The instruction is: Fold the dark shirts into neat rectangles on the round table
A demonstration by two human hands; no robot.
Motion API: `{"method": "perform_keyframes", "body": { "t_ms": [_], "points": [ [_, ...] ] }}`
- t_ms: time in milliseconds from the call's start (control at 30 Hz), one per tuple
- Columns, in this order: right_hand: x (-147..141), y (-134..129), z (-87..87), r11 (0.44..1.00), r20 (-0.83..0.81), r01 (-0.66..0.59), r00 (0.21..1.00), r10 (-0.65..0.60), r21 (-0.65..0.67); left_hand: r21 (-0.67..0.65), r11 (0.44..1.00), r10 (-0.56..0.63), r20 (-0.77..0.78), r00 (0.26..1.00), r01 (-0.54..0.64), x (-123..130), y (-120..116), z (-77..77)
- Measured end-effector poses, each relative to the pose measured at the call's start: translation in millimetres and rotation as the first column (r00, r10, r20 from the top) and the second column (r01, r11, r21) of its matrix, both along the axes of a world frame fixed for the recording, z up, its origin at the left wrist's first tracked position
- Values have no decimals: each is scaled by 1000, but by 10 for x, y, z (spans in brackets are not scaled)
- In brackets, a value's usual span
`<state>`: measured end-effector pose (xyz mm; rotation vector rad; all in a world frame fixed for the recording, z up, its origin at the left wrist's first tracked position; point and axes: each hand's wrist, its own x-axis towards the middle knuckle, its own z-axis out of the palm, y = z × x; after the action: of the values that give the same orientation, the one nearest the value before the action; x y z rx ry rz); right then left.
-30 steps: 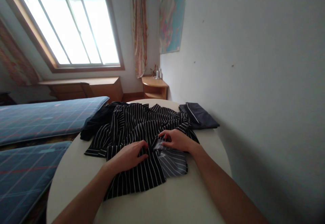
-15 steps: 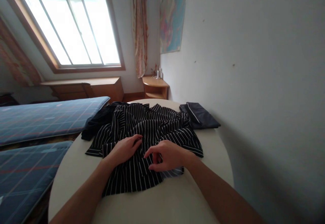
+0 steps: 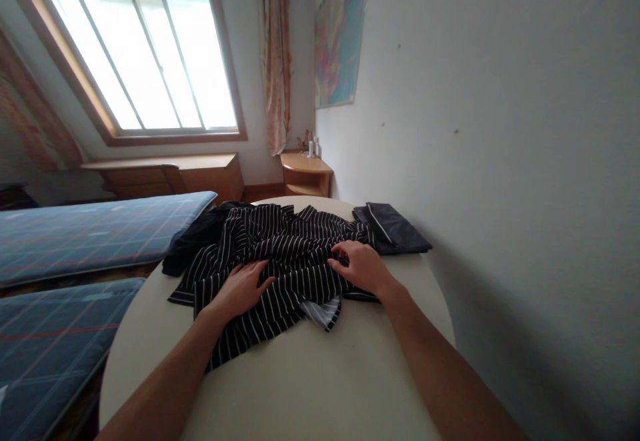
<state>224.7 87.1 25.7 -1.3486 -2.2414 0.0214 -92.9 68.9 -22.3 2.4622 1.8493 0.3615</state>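
Note:
A black shirt with white stripes (image 3: 300,281) lies spread and wrinkled across a round cream table (image 3: 310,387). My left hand (image 3: 243,289) rests flat on the shirt's left middle, its fingers stretched out and thumb apart. Over the shirt's right side, my right hand (image 3: 361,266) touches the cloth with bent fingers, a gap showing between thumb and forefinger. At the near hem, a corner is turned up and shows its pale inner side. Partly under the shirt's left edge is a dark garment (image 3: 193,237).
A folded dark cloth item (image 3: 395,227) lies at the table's far right, near the white wall (image 3: 500,194). Blue plaid mattresses (image 3: 100,231) stand on the left. Beyond are a wooden desk (image 3: 210,167) and a corner shelf (image 3: 305,163).
My right hand has moved right and away from me, and its fingers have spread. The shirt's near right part has shifted up with more creases. My left hand has flattened and moved slightly left.

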Motion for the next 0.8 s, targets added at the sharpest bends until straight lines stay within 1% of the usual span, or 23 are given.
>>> {"method": "perform_keyframes", "body": {
  "t_ms": [67, 133, 200, 267, 333, 400, 500, 567, 700, 733, 800],
  "points": [
    [90, 20, -32, 994, 50, 107, 993, -106, -21, 37, 999, -19, 13, 1000, 18, 14, -4, 21],
    [166, 41, -80, 982, 92, 174, 982, -166, -81, 82, 994, -71, 41, 997, 67, 53, -18, 62],
    [218, 66, -125, 971, 104, 179, 981, -164, -161, 98, 986, -141, 73, 987, 133, 100, -32, 104],
    [239, 95, -149, 969, 62, 126, 991, -115, -214, 76, 980, -188, 93, 978, 181, 138, -45, 129],
    [235, 125, -145, 977, -44, 70, 996, -81, -203, 49, 982, -184, 100, 978, 180, 160, -57, 133],
    [220, 155, -124, 989, -202, 47, 977, -75, -142, 30, 987, -160, 97, 982, 158, 166, -71, 122],
    [213, 199, -87, 996, -455, 76, 886, -85, -38, 1, 990, -144, 74, 987, 144, 159, -88, 92],
    [225, 226, -66, 994, -576, 109, 813, -86, 5, -19, 990, -138, 51, 989, 139, 150, -92, 70],
    [265, 265, -52, 980, -709, 194, 697, -106, 44, -39, 993, -107, 18, 994, 107, 129, -80, 26],
    [274, 272, -57, 974, -724, 219, 680, -114, 52, -40, 993, -107, 12, 994, 107, 123, -77, 16],
    [291, 285, -76, 963, -725, 258, 677, -126, 73, -41, 992, -122, 0, 993, 122, 118, -78, 2]
  ]
}}
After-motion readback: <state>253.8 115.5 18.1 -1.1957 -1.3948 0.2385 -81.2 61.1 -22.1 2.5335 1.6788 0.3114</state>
